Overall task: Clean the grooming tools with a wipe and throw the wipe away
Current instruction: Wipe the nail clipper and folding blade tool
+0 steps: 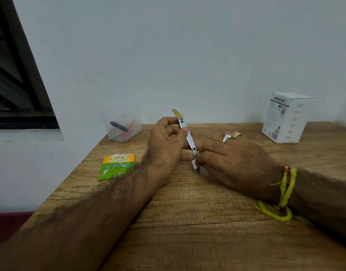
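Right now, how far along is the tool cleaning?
Midway, as far as I can judge. The sachet lies on the table, so a wipe seems to be out. The left hand holds the metal nail clipper while the right hand rubs a small white wipe on its lower end. Tools in the clear container still wait, and the wipe isn't binned.

The table (197, 212) is wood with a rough-looking grain and a matt finish. The nail clipper (186, 132) is shiny metal. The tub (122, 125) is cloudy, translucent plastic. The sachet (117, 166) looks glossy. The box (285, 117) is matt white card.
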{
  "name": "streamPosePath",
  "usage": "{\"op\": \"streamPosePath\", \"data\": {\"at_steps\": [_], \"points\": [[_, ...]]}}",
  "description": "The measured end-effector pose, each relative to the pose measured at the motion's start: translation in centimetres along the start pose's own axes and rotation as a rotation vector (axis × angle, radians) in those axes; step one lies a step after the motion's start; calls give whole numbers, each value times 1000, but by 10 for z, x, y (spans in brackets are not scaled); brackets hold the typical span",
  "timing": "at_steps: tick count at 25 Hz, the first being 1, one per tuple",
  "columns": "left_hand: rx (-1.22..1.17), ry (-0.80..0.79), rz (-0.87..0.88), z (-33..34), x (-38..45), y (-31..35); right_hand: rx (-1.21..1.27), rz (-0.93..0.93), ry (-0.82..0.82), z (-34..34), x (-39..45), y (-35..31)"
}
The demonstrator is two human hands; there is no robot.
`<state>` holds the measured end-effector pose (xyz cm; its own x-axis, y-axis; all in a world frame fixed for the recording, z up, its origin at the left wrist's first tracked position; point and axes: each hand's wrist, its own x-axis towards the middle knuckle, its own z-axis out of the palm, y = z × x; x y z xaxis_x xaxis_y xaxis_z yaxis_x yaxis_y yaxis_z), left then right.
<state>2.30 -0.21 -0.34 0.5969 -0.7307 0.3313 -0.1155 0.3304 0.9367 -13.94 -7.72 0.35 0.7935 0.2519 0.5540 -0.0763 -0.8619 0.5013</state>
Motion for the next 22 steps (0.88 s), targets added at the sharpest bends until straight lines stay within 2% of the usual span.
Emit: {"op": "streamPosePath", "data": {"at_steps": [22], "points": [[-24,-14,2,0,-2,2,116,-72,-113,-11,-2,2]]}}
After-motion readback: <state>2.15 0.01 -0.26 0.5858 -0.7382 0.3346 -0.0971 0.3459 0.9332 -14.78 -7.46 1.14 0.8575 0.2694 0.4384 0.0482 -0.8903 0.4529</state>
